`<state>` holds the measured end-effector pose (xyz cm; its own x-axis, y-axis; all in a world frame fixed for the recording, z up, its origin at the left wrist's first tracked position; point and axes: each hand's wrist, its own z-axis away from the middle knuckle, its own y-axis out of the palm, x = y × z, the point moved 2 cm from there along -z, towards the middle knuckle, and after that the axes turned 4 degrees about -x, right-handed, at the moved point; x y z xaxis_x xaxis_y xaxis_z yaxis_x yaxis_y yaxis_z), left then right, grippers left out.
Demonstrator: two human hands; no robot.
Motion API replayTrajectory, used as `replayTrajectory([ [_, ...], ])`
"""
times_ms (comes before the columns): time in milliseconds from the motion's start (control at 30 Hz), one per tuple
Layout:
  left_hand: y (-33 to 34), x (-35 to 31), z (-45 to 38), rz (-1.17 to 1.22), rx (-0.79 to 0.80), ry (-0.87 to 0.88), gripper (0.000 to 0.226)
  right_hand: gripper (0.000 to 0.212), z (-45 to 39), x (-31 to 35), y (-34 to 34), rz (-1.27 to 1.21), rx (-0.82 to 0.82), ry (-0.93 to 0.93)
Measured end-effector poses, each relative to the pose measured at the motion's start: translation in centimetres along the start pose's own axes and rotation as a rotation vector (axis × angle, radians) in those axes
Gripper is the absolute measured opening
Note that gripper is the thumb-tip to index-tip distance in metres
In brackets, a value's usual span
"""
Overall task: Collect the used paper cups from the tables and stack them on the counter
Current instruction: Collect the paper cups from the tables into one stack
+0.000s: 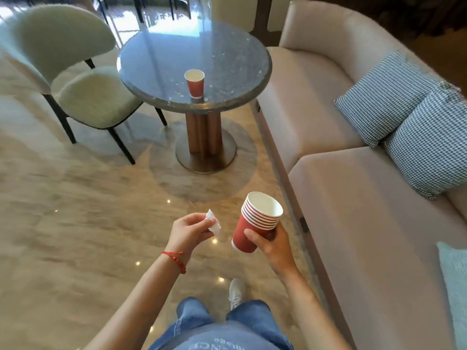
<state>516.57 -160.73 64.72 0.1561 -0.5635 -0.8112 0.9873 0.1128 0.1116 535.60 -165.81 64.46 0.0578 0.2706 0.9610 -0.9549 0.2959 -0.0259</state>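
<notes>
One red paper cup (194,83) with a white inside stands upright near the front edge of a round dark stone table (227,54), well ahead of me. My right hand (271,245) grips a tilted stack of several nested red paper cups (255,222) at waist height. My left hand (188,231) pinches a small crumpled white tissue (213,222) beside the stack. Both hands are far short of the table.
A pale green chair (75,79) stands left of the table. A long beige sofa (353,178) with two checked cushions (409,120) runs along the right. Polished marble floor (75,210) lies between me and the table's pedestal (204,137).
</notes>
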Motion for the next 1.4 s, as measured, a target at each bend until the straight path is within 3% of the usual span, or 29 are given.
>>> replayTrajectory([
  [367, 4.2, -5.1, -7.7, 0.086, -0.075, 0.079, 0.003, 0.044, -12.5, 3.4, 0.2, 0.047, 0.135, -0.039],
  [867, 0.8, -19.4, -28.0, 0.087, -0.121, 0.096, 0.010, 0.044, -34.3, 8.8, 12.5, 0.033, 0.124, -0.046],
  [967, -0.2, -18.6, -33.3, 0.098, -0.151, 0.106, 0.010, 0.044, -38.8, 6.6, 14.7, 0.036, 0.135, -0.068],
  [1400, -0.2, -22.5, -41.3, 0.186, -0.295, 0.086, 0.005, 0.063, -51.9, 10.3, 21.0, 0.116, 0.276, -0.177],
])
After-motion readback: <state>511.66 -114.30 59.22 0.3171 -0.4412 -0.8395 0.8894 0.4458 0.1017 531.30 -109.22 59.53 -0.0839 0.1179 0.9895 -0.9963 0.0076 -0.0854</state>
